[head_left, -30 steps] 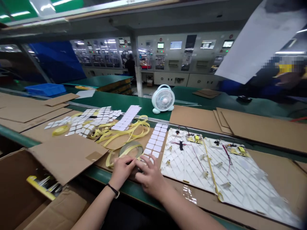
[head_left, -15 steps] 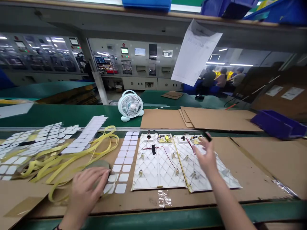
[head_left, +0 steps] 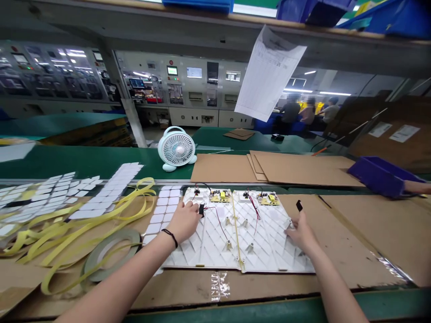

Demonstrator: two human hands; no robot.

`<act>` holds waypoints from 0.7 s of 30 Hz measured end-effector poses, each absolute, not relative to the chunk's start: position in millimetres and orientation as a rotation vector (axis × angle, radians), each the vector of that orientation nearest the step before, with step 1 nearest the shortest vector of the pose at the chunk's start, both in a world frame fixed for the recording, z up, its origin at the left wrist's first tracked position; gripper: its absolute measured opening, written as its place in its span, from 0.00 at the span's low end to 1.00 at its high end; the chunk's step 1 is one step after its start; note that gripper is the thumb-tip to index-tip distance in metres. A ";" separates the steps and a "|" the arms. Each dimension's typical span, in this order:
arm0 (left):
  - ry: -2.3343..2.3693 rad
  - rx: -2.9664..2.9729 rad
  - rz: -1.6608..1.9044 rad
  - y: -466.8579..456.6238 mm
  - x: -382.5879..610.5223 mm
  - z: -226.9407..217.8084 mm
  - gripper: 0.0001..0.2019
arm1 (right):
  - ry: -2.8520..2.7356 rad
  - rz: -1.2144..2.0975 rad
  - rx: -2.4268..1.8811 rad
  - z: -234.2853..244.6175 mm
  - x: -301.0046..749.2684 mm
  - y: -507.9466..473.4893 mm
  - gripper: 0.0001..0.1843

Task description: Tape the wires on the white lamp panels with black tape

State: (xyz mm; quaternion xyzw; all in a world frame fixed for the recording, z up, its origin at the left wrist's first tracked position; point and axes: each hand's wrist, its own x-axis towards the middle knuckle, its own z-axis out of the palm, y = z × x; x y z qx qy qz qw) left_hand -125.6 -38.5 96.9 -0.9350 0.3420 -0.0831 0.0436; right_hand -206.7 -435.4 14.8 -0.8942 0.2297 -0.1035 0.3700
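Two white plastic panels lie side by side, inner faces up, with screw posts, small circuit boards and thin red and black wires. My left hand rests on the left panel with fingers curled beside the black tape over its wires; what the fingertips pinch is hidden. At the right edge of the right panel, my right hand has its thumb near a post. A short piece of black tape sticks up from its index fingertip.
A tape roll, yellow strips and white sticker sheets lie at left. A light-blue fan stands behind. Flat cardboard and a purple bin are at the back right, with another person's hand by the bin.
My left hand has left the tape roll and reached right onto the left panel. My right hand has lowered to the right panel's edge. Another person's hand has appeared by the bin.
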 end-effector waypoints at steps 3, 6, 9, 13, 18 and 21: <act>0.966 -2.882 -0.244 -20.9 -122.2 82.2 0.14 | 0.556 -0.242 -2.347 15.6 -208.4 -417.7 0.55; 0.851 -2.939 -0.223 -8.0 -121.0 79.3 0.14 | 0.527 -0.158 -2.405 20.4 -206.7 -406.1 0.53; 0.787 -2.928 -0.297 -14.6 -118.9 93.8 0.11 | 0.393 -0.050 -2.373 35.9 -196.3 -406.0 0.53; 1.201 -2.870 -0.441 -65.6 -116.5 122.0 0.12 | 0.300 -0.109 -2.298 70.9 -165.0 -407.8 0.54; 1.762 -2.470 -0.590 -141.5 -94.0 117.1 0.13 | 0.061 -0.214 -1.807 86.8 -128.8 -382.5 0.56; 1.720 -2.507 -0.529 -162.2 -73.4 101.2 0.08 | 0.011 -0.183 -1.632 73.5 -126.2 -363.7 0.56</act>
